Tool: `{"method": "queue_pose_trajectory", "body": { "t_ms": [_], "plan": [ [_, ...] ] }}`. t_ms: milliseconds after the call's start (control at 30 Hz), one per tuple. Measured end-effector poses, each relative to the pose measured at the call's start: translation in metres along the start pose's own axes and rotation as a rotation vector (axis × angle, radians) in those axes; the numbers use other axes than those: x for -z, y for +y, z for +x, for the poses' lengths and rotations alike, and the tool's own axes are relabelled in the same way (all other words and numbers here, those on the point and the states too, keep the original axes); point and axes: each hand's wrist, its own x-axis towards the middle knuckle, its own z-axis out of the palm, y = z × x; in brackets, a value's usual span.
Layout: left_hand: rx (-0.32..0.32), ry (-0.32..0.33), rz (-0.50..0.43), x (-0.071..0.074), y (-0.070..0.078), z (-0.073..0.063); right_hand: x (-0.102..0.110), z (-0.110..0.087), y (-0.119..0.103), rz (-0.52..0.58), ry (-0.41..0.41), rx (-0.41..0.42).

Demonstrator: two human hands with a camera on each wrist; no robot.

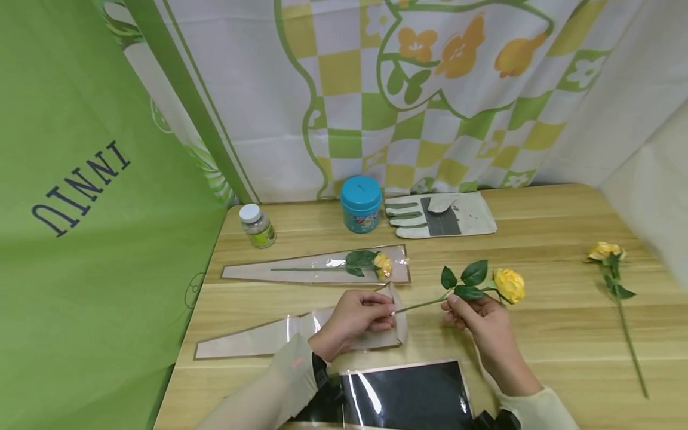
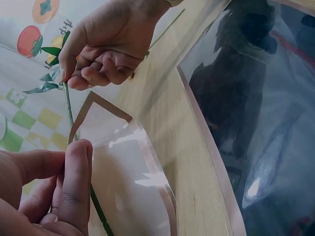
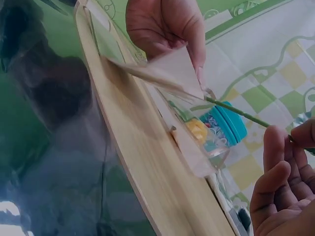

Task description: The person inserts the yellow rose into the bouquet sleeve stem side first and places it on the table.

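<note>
My right hand (image 1: 491, 334) pinches the stem of a yellow artificial rose (image 1: 509, 285) just below its green leaves, with the bloom pointing right. At the wide mouth of a clear-fronted flower sleeve (image 1: 252, 340), my left hand (image 1: 352, 319) pinches the film edge between thumb and fingers. The rose's green stem (image 2: 101, 216) runs past those fingertips and down into the sleeve in the left wrist view. A folded flap (image 3: 174, 71) of the sleeve stands up beside the left hand in the right wrist view.
Behind lies a sleeve (image 1: 312, 263) with a yellow rose inside. Another rose (image 1: 626, 322) lies at the far right. A blue tub (image 1: 361, 203), a white-capped jar (image 1: 258, 227) and a work glove (image 1: 441, 215) line the back. Dark glossy sleeves (image 1: 405, 394) lie in front.
</note>
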Motion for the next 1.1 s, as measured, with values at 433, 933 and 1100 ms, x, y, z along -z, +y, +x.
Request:
{"method": "queue_pose_trajectory", "body": {
  "t_ms": [433,933,1100],
  "plan": [
    [-0.012,-0.055,0.051,-0.003,0.006,-0.001,-0.016,0.0,0.008,-0.042,-0.108,-0.086],
    [-0.032,-0.009,0.018,-0.004,0.005,-0.001,-0.02,-0.003,0.014,0.187,0.018,-0.036],
    [-0.051,-0.034,0.046,-0.005,0.007,-0.001,-0.026,-0.007,0.017,0.031,0.006,-0.137]
  ]
}}
